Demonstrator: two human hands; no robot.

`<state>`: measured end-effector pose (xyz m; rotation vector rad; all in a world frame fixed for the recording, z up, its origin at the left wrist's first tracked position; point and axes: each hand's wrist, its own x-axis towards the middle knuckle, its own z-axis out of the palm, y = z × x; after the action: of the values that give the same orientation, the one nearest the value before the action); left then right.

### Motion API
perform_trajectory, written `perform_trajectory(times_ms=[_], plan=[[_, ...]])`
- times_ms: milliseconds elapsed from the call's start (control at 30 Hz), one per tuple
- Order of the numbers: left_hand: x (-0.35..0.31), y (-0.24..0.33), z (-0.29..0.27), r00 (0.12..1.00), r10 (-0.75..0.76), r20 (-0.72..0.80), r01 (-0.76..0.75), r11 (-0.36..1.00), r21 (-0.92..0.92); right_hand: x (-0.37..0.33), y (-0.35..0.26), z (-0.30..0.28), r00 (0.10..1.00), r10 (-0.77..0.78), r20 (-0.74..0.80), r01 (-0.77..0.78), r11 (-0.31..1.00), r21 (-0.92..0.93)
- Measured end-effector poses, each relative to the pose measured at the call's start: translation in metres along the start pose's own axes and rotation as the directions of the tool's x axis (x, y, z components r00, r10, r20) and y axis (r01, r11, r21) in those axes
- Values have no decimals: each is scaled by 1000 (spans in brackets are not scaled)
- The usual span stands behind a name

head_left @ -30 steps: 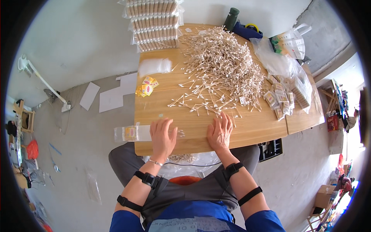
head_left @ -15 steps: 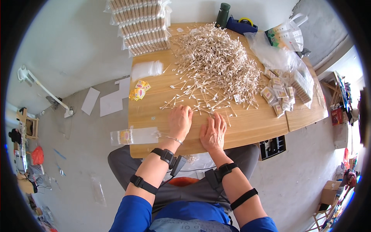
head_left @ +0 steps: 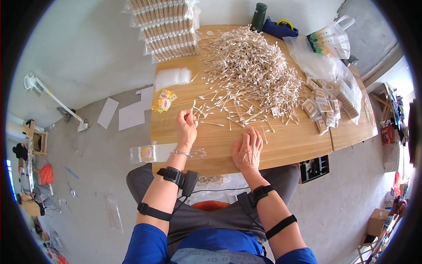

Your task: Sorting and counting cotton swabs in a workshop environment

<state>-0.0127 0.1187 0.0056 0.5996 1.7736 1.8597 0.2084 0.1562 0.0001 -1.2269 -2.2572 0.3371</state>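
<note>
On the wooden table (head_left: 285,145), left hand (head_left: 187,127) grip pinching cotton swabs (head_left: 195,110), right hand (head_left: 248,149) spread flat, swab heap (head_left: 250,66) beyond.

Swab heap (head_left: 250,66) on table (head_left: 290,145) (packets (head_left: 323,108) right).

Your left grip (head_left: 188,119) pinches a few thin white-tipped swabs (head_left: 206,115); more lie scattered flat just beyond both grips, heaped farther out.
</note>
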Motion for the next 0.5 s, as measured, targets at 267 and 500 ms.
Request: perform_trajectory(times_ms=[267, 500], plan=[[-3, 21, -17, 962, -148, 230, 123, 985, 118, 0, 0, -1, 1000, -9, 5, 10, 1000, -23], [-14, 51, -6, 721, -186, 668, 140, 983, 122, 0, -1, -1, 1000, -11, 2, 12, 999, -34]])
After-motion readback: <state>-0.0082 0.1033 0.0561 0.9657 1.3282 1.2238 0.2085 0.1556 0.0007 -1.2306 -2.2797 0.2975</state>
